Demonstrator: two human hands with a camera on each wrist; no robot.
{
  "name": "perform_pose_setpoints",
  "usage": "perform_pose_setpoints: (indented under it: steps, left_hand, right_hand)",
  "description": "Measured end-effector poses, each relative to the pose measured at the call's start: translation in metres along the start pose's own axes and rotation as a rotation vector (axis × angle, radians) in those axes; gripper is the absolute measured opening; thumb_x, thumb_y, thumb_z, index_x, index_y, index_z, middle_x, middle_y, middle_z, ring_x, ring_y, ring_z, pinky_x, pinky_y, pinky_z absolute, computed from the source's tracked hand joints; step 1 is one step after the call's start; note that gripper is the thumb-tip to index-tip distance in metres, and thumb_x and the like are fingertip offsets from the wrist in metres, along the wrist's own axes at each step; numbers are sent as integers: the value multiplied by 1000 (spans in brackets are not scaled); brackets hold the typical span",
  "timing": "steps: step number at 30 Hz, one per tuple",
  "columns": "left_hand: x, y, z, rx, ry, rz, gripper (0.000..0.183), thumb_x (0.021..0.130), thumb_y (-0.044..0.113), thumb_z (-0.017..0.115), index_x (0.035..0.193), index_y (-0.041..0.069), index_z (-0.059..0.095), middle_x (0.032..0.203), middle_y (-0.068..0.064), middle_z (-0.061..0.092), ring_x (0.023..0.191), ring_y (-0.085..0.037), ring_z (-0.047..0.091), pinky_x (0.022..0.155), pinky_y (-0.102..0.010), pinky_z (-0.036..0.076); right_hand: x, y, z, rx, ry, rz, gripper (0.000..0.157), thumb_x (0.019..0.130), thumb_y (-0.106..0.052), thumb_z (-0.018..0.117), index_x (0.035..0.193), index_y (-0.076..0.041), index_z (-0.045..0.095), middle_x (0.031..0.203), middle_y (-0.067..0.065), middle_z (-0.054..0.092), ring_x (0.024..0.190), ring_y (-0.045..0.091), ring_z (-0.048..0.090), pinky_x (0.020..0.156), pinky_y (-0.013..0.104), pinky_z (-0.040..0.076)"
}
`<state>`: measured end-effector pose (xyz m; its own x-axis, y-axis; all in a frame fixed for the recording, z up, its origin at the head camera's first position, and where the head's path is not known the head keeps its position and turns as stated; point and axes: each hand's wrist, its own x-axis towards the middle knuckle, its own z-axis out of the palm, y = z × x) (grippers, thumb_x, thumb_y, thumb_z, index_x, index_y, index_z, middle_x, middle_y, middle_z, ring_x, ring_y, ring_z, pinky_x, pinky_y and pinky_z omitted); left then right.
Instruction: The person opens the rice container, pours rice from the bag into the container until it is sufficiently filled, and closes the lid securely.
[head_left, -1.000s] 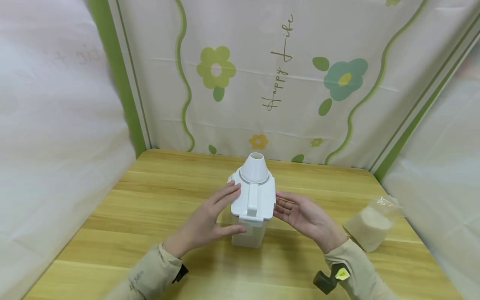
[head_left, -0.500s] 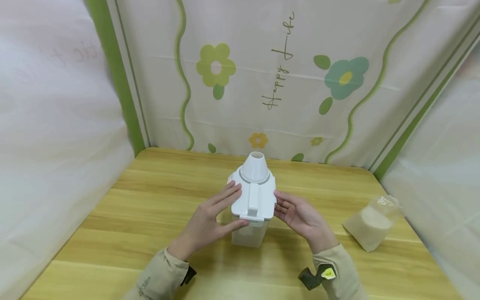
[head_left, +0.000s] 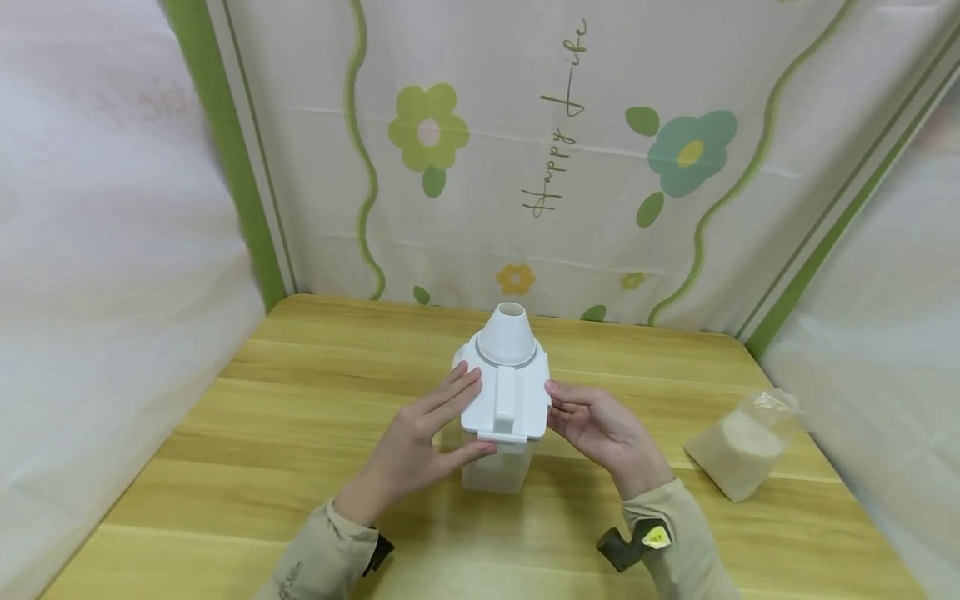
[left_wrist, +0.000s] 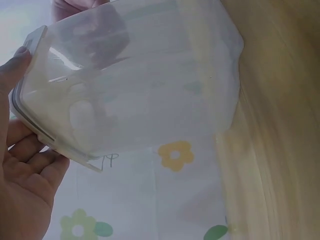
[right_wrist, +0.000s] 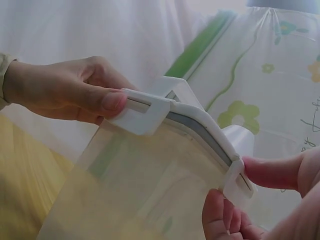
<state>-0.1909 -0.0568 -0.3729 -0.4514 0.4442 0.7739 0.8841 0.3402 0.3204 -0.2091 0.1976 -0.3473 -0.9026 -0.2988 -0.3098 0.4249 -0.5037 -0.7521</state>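
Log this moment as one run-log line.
left grip: holds lid, thumb on front latch | right grip: pinches side latch | container: upright on table | bag: right of container

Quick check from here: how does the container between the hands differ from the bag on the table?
The container is boxy with a white lid; the bag is soft, crumpled plastic. The container shows no contents; the bag holds pale, fine-looking material. The left hand and right hand hold the container; neither touches the bag. Both are at least partly see-through and rest on the wooden table.
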Motion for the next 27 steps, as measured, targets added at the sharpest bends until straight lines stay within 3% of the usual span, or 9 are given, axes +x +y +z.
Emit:
perform_pose_setpoints:
  steps: [27]
  left_hand:
    - [-5, 1, 5, 21, 7, -3, 71, 74, 35, 72, 130, -1, 44, 135, -14, 38, 124, -33, 33, 98, -33, 31]
  right_hand:
    - [8, 0, -6, 172, -53, 91, 26, 84, 6, 55, 109, 8, 49, 105, 16, 54, 102, 25, 50, 96, 37, 34]
